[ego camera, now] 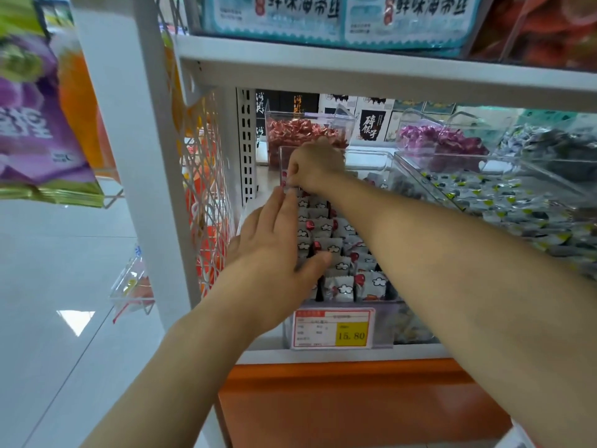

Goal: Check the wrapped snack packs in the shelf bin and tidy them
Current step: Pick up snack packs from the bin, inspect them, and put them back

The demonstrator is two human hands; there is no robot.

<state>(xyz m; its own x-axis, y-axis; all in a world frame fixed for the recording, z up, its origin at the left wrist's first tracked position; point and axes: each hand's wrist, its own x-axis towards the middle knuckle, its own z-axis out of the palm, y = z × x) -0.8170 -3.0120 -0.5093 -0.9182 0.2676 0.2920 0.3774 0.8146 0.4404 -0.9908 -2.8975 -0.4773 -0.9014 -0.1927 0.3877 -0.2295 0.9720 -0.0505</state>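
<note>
clear plastic bin (371, 154) at frame centre holds the snack packs (342, 282); your left hand (274, 250) lies flat on them, right hand (315, 166) pinches one at the back (yank it and the row could topple).

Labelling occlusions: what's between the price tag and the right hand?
Head view: rows of white cloud-print snack packs fill the clear bin from price tag back to right hand; left hand rests on them.
</note>
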